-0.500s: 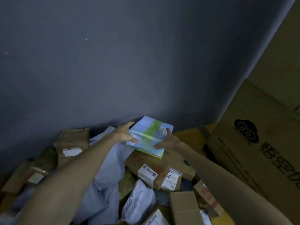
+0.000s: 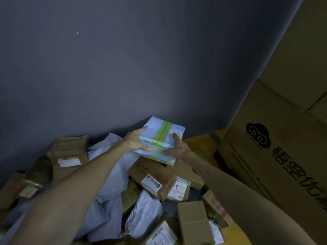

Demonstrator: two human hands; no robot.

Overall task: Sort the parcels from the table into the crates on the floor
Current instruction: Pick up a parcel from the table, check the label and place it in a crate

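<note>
A flat blue parcel (image 2: pixel 159 137) with a green tape band is held up over the heap of parcels, close to the grey wall. My left hand (image 2: pixel 136 141) grips its left edge, thumb underneath toward me and fingers over the top. My right hand (image 2: pixel 177 149) holds its right front corner, thumb below and a finger on the top face. Beneath lies the heap: brown cardboard boxes (image 2: pixel 159 177) with white labels and pale grey poly bags (image 2: pixel 106 183). No crate is in view.
A large brown carton (image 2: pixel 276 156) with a black cloud logo stands at the right, more cartons stacked above it. A grey wall (image 2: pixel 123 68) closes the back. Padded brown envelopes (image 2: pixel 69 156) lie at the left of the heap. A yellow surface (image 2: pixel 201 144) shows behind my right hand.
The blue parcel has risen a little and tilted toward me in both hands. Both grips look unchanged.
</note>
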